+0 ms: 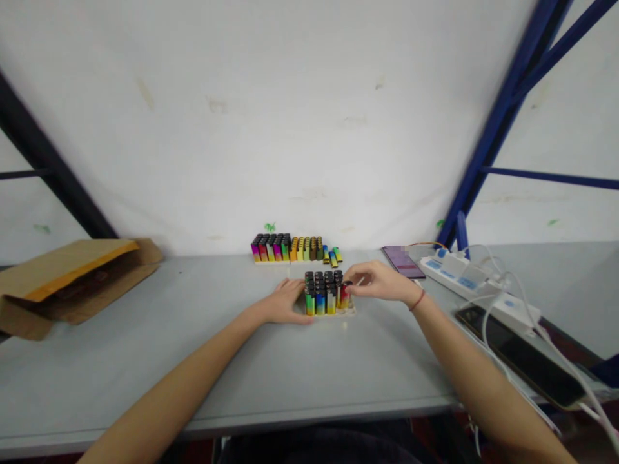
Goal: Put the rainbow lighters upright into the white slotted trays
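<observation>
A small pale tray (349, 311) stands on the table in front of me, with several rows of upright lighters (320, 301) in it. Their bodies are green, blue and yellow, and their tops are black. My left hand (285, 303) grips the tray's left side, thumb at the front corner and fingers toward the back. At the right side of the tray, my right hand (374, 280) pinches a red and yellow lighter (345, 296) between thumb and fingers. That lighter is upright beside the others; whether its base sits in a slot I cannot tell.
Behind stand a block of purple-toned lighters (271, 248) and one of yellow and brown lighters (306, 249), with loose lighters (333, 256) beside them. At right are a phone (403, 262), a power strip (476, 283) with white cables, and a black phone (522, 354). A cardboard box (72, 277) lies left.
</observation>
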`<state>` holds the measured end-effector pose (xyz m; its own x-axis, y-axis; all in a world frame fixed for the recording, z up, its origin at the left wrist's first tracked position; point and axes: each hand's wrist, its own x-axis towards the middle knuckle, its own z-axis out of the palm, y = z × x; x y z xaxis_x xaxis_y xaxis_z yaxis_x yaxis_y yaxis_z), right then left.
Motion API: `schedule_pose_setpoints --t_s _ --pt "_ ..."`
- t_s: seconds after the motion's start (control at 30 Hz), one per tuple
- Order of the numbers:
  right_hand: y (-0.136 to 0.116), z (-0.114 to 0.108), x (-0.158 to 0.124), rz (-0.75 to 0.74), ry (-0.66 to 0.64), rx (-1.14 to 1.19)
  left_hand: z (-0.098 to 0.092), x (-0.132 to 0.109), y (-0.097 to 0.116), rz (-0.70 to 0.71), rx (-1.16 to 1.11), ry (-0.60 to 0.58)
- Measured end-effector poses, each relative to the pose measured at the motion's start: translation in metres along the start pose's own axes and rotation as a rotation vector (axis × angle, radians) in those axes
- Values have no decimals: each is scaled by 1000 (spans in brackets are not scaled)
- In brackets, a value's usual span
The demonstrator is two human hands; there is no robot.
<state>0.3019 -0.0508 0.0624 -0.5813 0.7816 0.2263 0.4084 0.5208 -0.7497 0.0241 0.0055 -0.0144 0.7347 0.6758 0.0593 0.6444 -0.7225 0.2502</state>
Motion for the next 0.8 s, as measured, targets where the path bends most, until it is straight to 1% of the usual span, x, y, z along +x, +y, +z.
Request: schedule_pose_setpoints --t_s 0.1,0.17,0.43,0.63,0.7,0.73,0.8 --pt "-1 1 1 -39 -18 -136 1 0 -1 -11 -3 -5" --pt "-2 1 2 -34 -30 -170 1 0 -1 -17 -4 -7" --pt "0 2 0 2 -35 -129 2 0 -1 -2 9 12" --pt "0 3 -1 14 -64 -100 1 0 1 -8 -2 8" --pt "2 0 0 6 -22 -80 0 0 1 -8 -7 8" --pt "6 -2 1 9 36 -95 0 0 1 -10 -8 9" --pt "19 -8 7 50 215 -221 0 0 0 -14 -6 7"
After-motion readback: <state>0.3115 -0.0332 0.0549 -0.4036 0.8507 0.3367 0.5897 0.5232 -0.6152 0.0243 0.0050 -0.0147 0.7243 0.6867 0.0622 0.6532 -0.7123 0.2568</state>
